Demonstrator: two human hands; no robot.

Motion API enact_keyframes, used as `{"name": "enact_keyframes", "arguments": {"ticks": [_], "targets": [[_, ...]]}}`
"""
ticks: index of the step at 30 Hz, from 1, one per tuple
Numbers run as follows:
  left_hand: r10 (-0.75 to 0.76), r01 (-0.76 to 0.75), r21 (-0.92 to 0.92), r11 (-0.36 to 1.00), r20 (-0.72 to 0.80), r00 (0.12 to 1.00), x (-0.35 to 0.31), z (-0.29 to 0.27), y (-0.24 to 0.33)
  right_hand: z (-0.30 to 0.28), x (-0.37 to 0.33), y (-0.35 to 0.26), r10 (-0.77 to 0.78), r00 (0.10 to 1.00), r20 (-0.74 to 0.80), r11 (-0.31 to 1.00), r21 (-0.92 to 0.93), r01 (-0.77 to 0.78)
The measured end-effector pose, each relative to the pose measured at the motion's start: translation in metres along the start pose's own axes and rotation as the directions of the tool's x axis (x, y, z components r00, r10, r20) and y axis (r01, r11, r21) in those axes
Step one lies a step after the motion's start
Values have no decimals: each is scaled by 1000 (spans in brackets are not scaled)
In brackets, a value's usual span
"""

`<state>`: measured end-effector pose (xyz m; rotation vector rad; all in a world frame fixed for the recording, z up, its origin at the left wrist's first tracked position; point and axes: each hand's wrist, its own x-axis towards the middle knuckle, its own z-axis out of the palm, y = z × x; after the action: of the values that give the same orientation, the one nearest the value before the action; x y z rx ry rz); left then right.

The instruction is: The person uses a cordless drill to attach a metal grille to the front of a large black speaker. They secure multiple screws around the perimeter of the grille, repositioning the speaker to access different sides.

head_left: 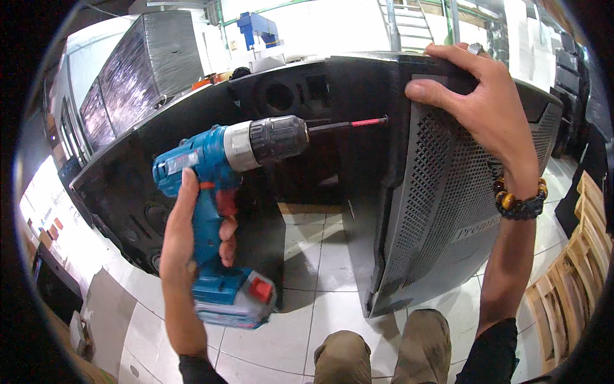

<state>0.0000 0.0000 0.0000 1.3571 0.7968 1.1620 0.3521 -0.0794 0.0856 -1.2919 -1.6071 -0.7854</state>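
A blue cordless drill (208,160) with a black chuck is held by my left hand (179,237), whose fingers wrap round its handle near the red trigger. The long driver bit (364,123), red toward its end, points right. Its tip meets or nearly meets the dark side of a black cabinet (361,192); whether it sits in a screw is hard to tell. A perforated grille (441,179) covers the cabinet's front. Over the cabinet's upper edge my right hand (483,96) is clasped, thumb on the near corner and fingers across the top.
A large black piece with round recesses (153,211) stands at left, behind the drill. Wooden pallet slats (575,275) lie at lower right. Film-wrapped stacks (128,77) stand at back left, near a blue device (258,29). White floor tiles (307,320) show beneath.
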Motion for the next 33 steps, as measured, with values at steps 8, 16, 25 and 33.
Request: {"name": "enact_keyframes", "arguments": {"ticks": [8,16,25,33], "targets": [[-11,7,41,999,109,994,1,1,3,2,-4,-1,-10,1000,-21,999,-49,9],[169,-161,-50,986,328,929,43,-19,-24,8,-5,8,-141,980,-143,978,-175,115],[144,-157,116,981,114,983,26,6,-3,7,-8,5,-22,995,-100,991,-136,8],[159,-167,108,980,79,984,25,4,-6,11,-8,2,-44,992,-121,977,-213,18]]}}
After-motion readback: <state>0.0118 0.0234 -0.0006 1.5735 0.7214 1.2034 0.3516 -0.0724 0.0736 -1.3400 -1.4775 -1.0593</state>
